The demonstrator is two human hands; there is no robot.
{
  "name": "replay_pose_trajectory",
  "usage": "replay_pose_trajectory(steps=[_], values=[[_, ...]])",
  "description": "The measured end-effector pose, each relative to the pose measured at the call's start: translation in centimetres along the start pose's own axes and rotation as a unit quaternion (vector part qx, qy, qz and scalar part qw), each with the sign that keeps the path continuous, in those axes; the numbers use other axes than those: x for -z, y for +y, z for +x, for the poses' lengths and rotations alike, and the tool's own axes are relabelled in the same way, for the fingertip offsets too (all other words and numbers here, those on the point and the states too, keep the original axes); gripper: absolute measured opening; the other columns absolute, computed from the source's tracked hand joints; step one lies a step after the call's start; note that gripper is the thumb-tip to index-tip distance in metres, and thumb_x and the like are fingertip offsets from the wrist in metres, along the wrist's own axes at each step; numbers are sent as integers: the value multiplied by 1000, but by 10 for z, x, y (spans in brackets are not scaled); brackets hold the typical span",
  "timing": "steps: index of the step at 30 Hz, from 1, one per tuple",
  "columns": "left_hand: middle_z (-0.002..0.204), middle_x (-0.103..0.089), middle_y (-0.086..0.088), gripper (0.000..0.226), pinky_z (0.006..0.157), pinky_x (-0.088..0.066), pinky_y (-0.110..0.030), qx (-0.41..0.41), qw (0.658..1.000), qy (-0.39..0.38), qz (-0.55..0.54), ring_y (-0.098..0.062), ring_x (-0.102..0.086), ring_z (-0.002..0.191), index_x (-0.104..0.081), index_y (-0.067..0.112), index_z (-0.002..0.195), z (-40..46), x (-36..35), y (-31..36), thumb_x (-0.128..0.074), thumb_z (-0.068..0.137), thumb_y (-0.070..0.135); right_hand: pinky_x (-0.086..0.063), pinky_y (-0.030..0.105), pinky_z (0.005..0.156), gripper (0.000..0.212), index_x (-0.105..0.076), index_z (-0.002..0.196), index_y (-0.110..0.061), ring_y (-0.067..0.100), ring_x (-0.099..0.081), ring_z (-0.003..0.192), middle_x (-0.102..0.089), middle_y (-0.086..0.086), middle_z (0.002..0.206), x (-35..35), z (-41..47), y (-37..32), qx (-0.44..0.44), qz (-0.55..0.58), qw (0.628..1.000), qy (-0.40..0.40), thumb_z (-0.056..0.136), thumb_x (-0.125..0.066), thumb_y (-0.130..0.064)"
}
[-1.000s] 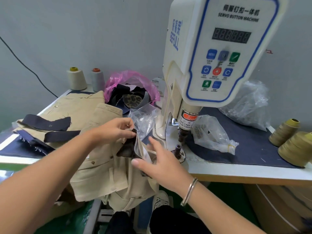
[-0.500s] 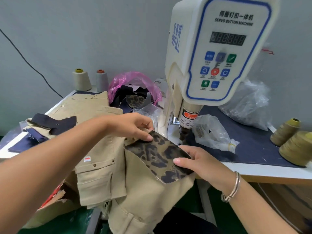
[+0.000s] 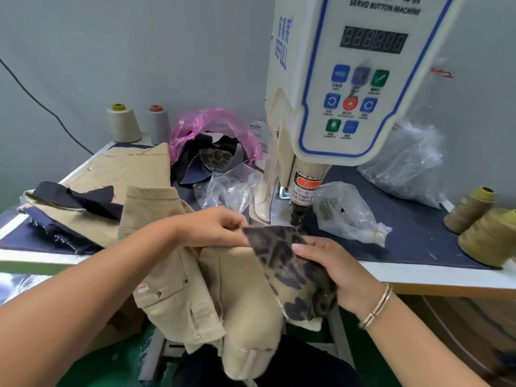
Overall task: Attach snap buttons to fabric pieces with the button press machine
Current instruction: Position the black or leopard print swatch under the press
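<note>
both hands pinch the leopard patch [image 3: 282,255], left hand [image 3: 215,227] at its corner, right hand [image 3: 332,263] along the edge; best keep it flat sliding under the press head [image 3: 300,208].

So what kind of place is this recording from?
Most likely a garment workshop. A servo button machine stands on the table, thread cones sit at its edge, and both hands hold a khaki garment with leopard lining.
</note>
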State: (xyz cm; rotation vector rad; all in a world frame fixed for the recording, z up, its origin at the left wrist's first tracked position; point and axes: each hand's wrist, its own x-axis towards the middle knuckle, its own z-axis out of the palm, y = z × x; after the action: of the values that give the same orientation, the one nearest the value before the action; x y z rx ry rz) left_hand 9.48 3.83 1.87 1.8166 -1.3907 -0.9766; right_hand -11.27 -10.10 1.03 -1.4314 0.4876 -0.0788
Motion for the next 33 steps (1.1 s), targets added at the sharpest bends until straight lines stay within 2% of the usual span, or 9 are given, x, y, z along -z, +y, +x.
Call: replay_pose_trajectory(steps=[6,9,14,18,20,23,27,29,33], values=[[60,-49,14,23,54,-34,-9,-10,995,20,-92,1,-43,55,-48,13,71,-4,1,-2,-56,93,14,-56,29,69,17,-75,76,-11,21,-69,72,-71,15,82,9,5,3,-20,-1,1000,9,84,-62,-17],[68,-32,-4,46,59,-25,-24,-22,999,29,-33,-12,-32,62,-41,9,67,1,-9,0,-57,83,50,-50,40,88,21,-71,88,-5,27,-69,83,-72,14,88,9,6,3,-36,-130,990,40,89,-61,-24],[63,-22,3,60,52,-19,-20,-55,997,54,-20,-10,-22,55,-32,22,57,10,-23,6,-51,70,77,-47,31,76,29,-62,86,-1,27,-67,84,-69,14,84,7,5,0,-21,-246,966,80,88,-58,-29],[49,-31,14,43,47,-24,-14,-18,999,16,30,-4,-32,47,-45,29,49,10,-30,10,-66,66,61,-45,32,75,30,-62,89,2,22,-62,76,-67,16,83,9,4,-4,-20,-249,964,87,88,-59,-28],[45,-34,16,42,47,-27,-15,6,999,-11,34,-1,-34,43,-49,32,44,11,-31,6,-75,74,42,-44,31,72,31,-62,87,1,17,-61,71,-65,9,76,11,4,-7,-18,-264,961,81,88,-60,-30],[46,-36,15,50,48,-32,-15,29,999,-28,-14,-2,-37,43,-47,27,42,8,-24,-3,-74,83,17,-46,26,73,25,-69,73,-15,9,-62,67,-67,-1,70,17,3,-12,-16,-268,962,45,88,-62,-34],[59,-40,2,23,54,-28,-17,30,997,-34,-66,-10,-37,54,-60,21,60,6,-19,-5,-71,79,29,-50,23,75,24,-71,73,-19,9,-65,70,-70,1,74,32,6,-13,-38,-225,973,14,88,-62,-34],[65,-38,-1,24,57,-25,-21,32,996,-34,-77,-11,-35,60,-59,21,64,9,-22,-9,-69,82,32,-49,23,73,26,-69,68,-18,12,-64,69,-68,3,74,37,7,-9,-52,-187,981,9,88,-63,-33],[69,-59,7,25,67,-39,-14,28,994,-27,-105,-6,-53,66,-66,26,63,19,-29,-11,-65,85,36,-46,29,75,31,-65,61,-21,12,-62,68,-65,3,71,49,10,-2,-35,-158,986,31,85,-62,-41]])
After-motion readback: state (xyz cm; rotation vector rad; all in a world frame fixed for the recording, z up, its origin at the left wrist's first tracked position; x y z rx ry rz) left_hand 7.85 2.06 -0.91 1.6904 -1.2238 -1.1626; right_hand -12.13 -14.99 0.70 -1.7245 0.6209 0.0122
